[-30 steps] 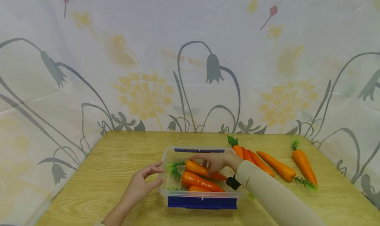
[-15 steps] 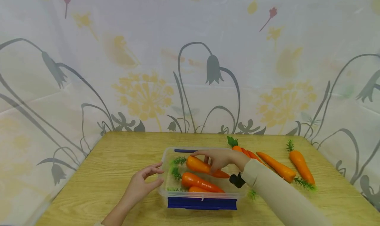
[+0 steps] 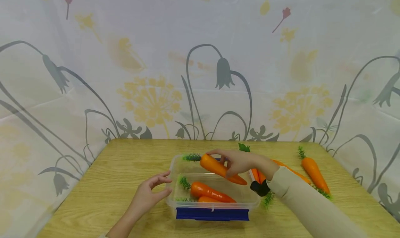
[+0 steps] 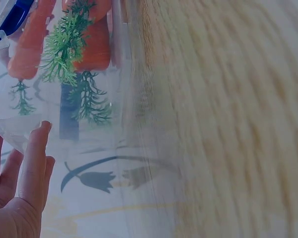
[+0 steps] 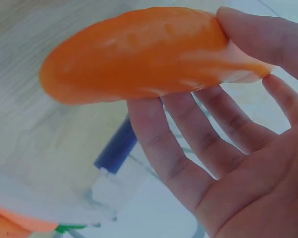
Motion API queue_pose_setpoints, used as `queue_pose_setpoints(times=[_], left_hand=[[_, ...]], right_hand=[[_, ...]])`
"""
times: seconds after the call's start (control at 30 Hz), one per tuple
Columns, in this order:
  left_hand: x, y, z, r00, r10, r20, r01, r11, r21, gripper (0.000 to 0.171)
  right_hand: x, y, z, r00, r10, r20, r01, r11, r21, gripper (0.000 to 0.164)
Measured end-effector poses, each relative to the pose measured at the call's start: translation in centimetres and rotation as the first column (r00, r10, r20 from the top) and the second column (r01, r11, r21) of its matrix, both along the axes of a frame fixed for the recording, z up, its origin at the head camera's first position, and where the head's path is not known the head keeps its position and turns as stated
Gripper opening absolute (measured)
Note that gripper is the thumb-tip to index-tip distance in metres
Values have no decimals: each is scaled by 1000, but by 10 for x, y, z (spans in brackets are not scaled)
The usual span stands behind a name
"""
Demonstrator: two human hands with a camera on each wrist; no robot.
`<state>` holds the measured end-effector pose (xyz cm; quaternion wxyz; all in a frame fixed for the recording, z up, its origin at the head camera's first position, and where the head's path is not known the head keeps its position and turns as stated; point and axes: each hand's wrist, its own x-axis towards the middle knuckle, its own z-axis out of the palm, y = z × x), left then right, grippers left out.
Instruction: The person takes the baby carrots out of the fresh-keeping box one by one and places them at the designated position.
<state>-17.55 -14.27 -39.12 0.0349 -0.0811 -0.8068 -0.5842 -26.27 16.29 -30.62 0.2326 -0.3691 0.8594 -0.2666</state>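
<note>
My right hand (image 3: pixel 235 161) pinches an orange carrot (image 3: pixel 215 165) between thumb and fingers, holding it tilted over the back of a clear plastic box (image 3: pixel 212 205). The carrot's green top (image 3: pixel 191 157) points left and its tip down to the right. In the right wrist view the thumb presses one side of the same carrot (image 5: pixel 134 57), with fingertips along the other. Two more carrots lie inside the box, one of them glossy orange (image 3: pixel 209 191) and the front one (image 3: pixel 207 199) partly hidden by the rim. My left hand (image 3: pixel 153 191) rests its loosely spread fingers at the box's left rim.
Blue latches (image 3: pixel 212 213) run along the box's front and back. Right of it on the wooden table (image 3: pixel 125 168) lie several carrots, partly hidden by my right arm, with one carrot (image 3: pixel 315 173) farthest right. A flower-printed cloth (image 3: pixel 150 40) hangs behind the table.
My right hand has lifted the carrot up from inside the box and shifted slightly right and back. The left hand and the box stay in place.
</note>
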Motion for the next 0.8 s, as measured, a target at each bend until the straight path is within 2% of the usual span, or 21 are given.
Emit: queue_pose_setpoints(times=[0.17,0.4,0.5,0.8], left_hand=[[0,0,0,1000,-1,0,1,1000,1,17],[0,0,0,1000,-3,10,3,1000,-15,17],[0,0,0,1000,-5,8,5,1000,-19,18],[0,0,1,1000,-6,-5,6,1000,-24,18]], right_hand=[[4,10,6,998,-17,-57,15,1000,-27,82],[13,25,14,997,-71,-43,70,997,-39,84],[16,33,16,994,-91,-63,89,995,-37,84],[23,58,15,991,-78,-106,70,994,-80,83]])
